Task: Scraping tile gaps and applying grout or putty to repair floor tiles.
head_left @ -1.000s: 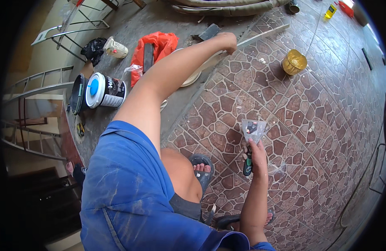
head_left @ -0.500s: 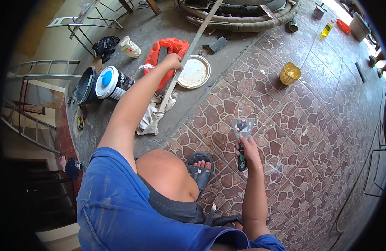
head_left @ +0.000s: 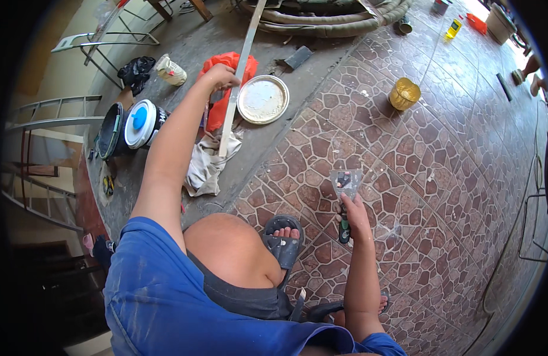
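My left hand [head_left: 219,77] reaches forward, its fingers closed at the edge of a long, flat pale metal bar [head_left: 232,113]. The bar's near end hangs over a crumpled whitish cloth [head_left: 207,169]. Behind it are a red plastic bag [head_left: 214,120] and a round white lid [head_left: 263,99] smeared with pale paste. In front of me, my right hand [head_left: 355,216] grips a putty knife by its dark green and black handle. The putty knife's wide blade [head_left: 347,180] points away from me and is splotched with residue.
Left of the cloth stand a white-lidded bucket [head_left: 135,127] and a black bucket [head_left: 111,132]. A gold-coloured tin [head_left: 404,94] sits on the stone-patterned tiles. Coiled thick hoses [head_left: 327,26] lie at the back; a metal ladder [head_left: 60,121] is at far left. Another person's legs [head_left: 529,74] show far right.
My left hand and the bar have moved left, the bar's far end swinging left as well. The view has shifted slightly. My right hand holds the putty knife in nearly the same spot.
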A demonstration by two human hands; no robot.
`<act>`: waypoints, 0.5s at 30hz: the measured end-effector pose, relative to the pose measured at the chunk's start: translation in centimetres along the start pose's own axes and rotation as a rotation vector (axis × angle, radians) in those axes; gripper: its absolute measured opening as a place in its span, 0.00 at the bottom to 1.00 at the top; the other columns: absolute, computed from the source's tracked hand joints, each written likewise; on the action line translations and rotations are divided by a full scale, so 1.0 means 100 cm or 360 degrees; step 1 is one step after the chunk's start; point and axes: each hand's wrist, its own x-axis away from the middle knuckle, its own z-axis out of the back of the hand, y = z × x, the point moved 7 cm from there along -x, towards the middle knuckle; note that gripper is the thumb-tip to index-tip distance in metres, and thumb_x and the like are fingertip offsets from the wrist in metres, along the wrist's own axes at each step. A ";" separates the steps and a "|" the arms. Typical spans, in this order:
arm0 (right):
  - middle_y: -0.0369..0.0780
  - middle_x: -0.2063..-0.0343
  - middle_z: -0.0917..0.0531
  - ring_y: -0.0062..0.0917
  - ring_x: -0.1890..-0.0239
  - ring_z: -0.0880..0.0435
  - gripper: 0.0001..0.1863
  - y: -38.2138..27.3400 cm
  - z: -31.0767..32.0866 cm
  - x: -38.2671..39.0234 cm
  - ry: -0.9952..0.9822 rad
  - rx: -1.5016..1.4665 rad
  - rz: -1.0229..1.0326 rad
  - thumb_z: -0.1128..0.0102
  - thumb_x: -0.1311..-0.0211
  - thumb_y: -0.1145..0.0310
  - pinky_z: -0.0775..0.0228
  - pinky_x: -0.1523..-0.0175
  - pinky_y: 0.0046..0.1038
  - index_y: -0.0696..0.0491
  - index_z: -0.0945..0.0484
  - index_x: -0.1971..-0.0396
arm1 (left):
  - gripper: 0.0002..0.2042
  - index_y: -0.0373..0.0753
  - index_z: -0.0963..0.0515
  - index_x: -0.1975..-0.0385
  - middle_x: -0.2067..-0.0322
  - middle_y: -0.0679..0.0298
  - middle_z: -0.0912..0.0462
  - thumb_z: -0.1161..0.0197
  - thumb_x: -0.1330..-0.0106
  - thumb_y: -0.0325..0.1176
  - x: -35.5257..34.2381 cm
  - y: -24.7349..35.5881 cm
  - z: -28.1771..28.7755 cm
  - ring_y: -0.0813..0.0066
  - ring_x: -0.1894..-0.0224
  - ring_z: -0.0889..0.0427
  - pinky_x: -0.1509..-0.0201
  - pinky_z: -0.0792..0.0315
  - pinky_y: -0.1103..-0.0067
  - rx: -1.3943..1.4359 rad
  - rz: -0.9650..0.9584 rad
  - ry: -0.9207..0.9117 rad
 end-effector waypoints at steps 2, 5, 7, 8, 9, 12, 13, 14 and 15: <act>0.32 0.82 0.29 0.16 0.87 0.31 0.10 0.000 -0.002 -0.001 0.0038 0.0031 0.0011 0.48 0.34 0.63 0.39 0.85 0.19 0.49 0.32 0.56 | 0.07 0.39 0.20 0.70 0.80 0.70 0.24 0.31 0.47 0.31 -0.004 0.007 0.008 0.86 0.85 0.35 0.83 0.42 0.84 0.0264 0.0142 0.0058; 0.32 0.82 0.29 0.16 0.87 0.31 0.10 -0.001 -0.004 -0.002 0.0036 0.0091 -0.0015 0.48 0.34 0.62 0.38 0.84 0.19 0.49 0.32 0.57 | 0.05 0.41 0.21 0.72 0.79 0.70 0.25 0.33 0.44 0.32 -0.018 0.012 -0.003 0.87 0.85 0.37 0.84 0.44 0.85 0.0440 0.0113 0.0099; 0.32 0.80 0.29 0.15 0.86 0.32 0.11 -0.004 -0.014 -0.003 0.0059 0.0149 -0.0027 0.46 0.35 0.63 0.38 0.82 0.18 0.50 0.32 0.57 | 0.04 0.40 0.21 0.72 0.79 0.69 0.25 0.34 0.43 0.31 -0.033 -0.008 -0.012 0.85 0.85 0.37 0.84 0.45 0.84 0.0480 0.0203 0.0207; 0.32 0.80 0.29 0.15 0.86 0.32 0.11 -0.004 -0.027 -0.003 0.0020 0.0157 -0.0020 0.46 0.35 0.63 0.38 0.82 0.18 0.50 0.32 0.57 | 0.04 0.40 0.21 0.72 0.79 0.69 0.25 0.34 0.43 0.31 -0.039 -0.028 -0.006 0.85 0.84 0.37 0.83 0.45 0.84 0.0522 0.0234 0.0299; 0.32 0.80 0.29 0.16 0.86 0.32 0.11 -0.002 -0.041 -0.005 -0.0032 0.0143 -0.0035 0.46 0.35 0.63 0.38 0.83 0.18 0.50 0.32 0.57 | 0.04 0.38 0.21 0.72 0.77 0.67 0.23 0.34 0.43 0.30 -0.044 -0.045 -0.001 0.84 0.83 0.36 0.82 0.43 0.84 0.0750 0.0202 0.0339; 0.32 0.79 0.29 0.15 0.84 0.30 0.11 -0.004 -0.041 -0.006 -0.0005 0.0163 -0.0024 0.47 0.34 0.63 0.37 0.81 0.18 0.52 0.31 0.59 | 0.04 0.36 0.20 0.72 0.75 0.63 0.21 0.33 0.44 0.27 -0.061 -0.042 -0.030 0.79 0.80 0.31 0.80 0.42 0.82 0.0948 0.0190 0.0295; 0.32 0.80 0.29 0.15 0.84 0.30 0.11 -0.004 -0.037 -0.007 -0.0007 0.0197 -0.0018 0.47 0.34 0.62 0.37 0.81 0.18 0.51 0.31 0.59 | 0.04 0.36 0.20 0.71 0.74 0.63 0.21 0.33 0.44 0.26 -0.067 -0.035 -0.039 0.78 0.80 0.30 0.80 0.42 0.82 0.0925 0.0206 0.0311; 0.31 0.80 0.29 0.15 0.84 0.31 0.11 -0.004 -0.034 -0.009 -0.0007 0.0228 -0.0014 0.47 0.34 0.62 0.38 0.81 0.18 0.51 0.31 0.59 | 0.04 0.35 0.20 0.71 0.74 0.63 0.21 0.33 0.44 0.26 -0.071 -0.029 -0.043 0.77 0.80 0.30 0.80 0.41 0.81 0.0898 0.0222 0.0325; 0.31 0.80 0.29 0.15 0.84 0.31 0.12 -0.003 -0.034 -0.008 -0.0028 0.0176 -0.0044 0.47 0.34 0.62 0.38 0.81 0.18 0.51 0.32 0.57 | 0.04 0.35 0.20 0.71 0.76 0.63 0.21 0.34 0.44 0.25 -0.077 -0.026 -0.044 0.77 0.80 0.30 0.80 0.40 0.80 0.0872 0.0195 0.0319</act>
